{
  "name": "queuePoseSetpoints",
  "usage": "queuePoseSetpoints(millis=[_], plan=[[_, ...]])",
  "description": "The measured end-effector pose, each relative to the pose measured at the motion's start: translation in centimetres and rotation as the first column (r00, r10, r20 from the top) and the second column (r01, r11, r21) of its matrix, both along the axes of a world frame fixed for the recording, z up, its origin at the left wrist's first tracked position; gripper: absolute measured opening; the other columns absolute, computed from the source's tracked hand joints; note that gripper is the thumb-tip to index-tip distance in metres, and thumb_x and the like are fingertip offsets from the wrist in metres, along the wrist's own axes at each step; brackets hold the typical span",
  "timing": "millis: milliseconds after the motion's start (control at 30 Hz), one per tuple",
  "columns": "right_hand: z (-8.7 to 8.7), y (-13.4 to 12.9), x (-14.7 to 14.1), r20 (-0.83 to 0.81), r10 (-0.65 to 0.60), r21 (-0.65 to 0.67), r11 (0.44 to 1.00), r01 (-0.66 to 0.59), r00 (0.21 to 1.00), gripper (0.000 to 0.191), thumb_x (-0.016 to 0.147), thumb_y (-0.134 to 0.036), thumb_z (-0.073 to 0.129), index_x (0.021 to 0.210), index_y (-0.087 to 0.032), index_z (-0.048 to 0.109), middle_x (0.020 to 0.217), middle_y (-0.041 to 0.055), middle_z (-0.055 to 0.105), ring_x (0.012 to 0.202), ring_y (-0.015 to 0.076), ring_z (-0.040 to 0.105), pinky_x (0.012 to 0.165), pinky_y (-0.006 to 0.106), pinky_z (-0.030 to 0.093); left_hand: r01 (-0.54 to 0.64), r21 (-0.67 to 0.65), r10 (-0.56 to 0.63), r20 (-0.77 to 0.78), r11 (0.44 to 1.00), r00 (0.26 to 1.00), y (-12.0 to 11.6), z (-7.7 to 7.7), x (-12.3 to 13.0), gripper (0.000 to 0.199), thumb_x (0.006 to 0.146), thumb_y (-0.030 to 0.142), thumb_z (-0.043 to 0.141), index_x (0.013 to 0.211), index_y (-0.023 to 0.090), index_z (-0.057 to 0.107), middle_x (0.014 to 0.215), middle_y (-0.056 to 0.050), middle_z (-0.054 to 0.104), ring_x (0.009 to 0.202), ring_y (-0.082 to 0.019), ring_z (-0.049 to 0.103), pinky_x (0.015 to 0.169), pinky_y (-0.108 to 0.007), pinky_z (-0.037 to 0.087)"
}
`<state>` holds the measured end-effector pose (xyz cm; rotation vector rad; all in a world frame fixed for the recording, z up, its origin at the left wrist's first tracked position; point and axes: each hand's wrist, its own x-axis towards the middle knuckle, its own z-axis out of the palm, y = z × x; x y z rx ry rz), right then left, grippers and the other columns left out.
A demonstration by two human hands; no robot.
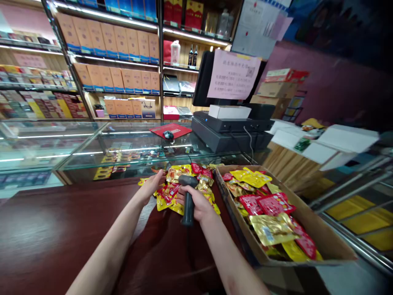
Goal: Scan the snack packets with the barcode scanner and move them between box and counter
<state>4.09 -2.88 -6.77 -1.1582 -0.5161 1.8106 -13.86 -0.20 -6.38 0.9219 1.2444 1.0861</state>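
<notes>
A dark handheld scanner [188,205] is gripped in my right hand [199,203], its head over a pile of snack packets. My left hand [151,186] is at the left edge of the pile, fingers pointing forward beside a gold packet [176,172]; whether it grips a packet is too unclear to tell. Red packets [168,192] and yellow packets [164,203] lie between and around my hands on the dark red counter [76,229]. To the right, an open cardboard box [241,233] holds many red, gold and yellow packets.
Behind the pile runs a glass display case [132,141] with a red mat [181,130] and a mouse [168,135] on it. A monitor [202,82] stands above a black cash drawer [215,133]. Metal rails [353,241] are at the right.
</notes>
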Motion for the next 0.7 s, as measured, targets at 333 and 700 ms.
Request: queuePoseSetpoints(millis=[333,700], plan=[[-1.9,1.5,-1.1,-0.108,-0.028,-0.058,0.998,0.022,0.994,0.007,0.068,-0.018,0.062,0.074,-0.014,0.062,0.074,0.0064,0.068,0.076,0.017,0.067,0.068,0.027,0.054,0.061,-0.027,-0.062,-0.027,0.998,0.998,0.6,-1.6,0.2,0.048,0.069,0.053,0.067,0.098,0.015,0.07,0.101,-0.013,0.07,0.103,-0.026,0.059,0.08,-0.031,0.046],[-0.7,-0.1,-0.7,-0.125,-0.004,0.156,0.988,0.023,0.992,0.018,0.065,-0.02,0.065,0.083,-0.016,0.067,0.09,0.0062,0.072,0.096,0.0192,0.066,0.077,0.026,0.053,0.236,0.061,-0.23,-0.099,0.97,0.968,-0.4,-1.5,1.0,0.054,0.061,0.037,0.079,0.108,0.013,0.067,0.094,-0.01,0.071,0.082,-0.02,0.065,0.068,-0.026,0.05]])
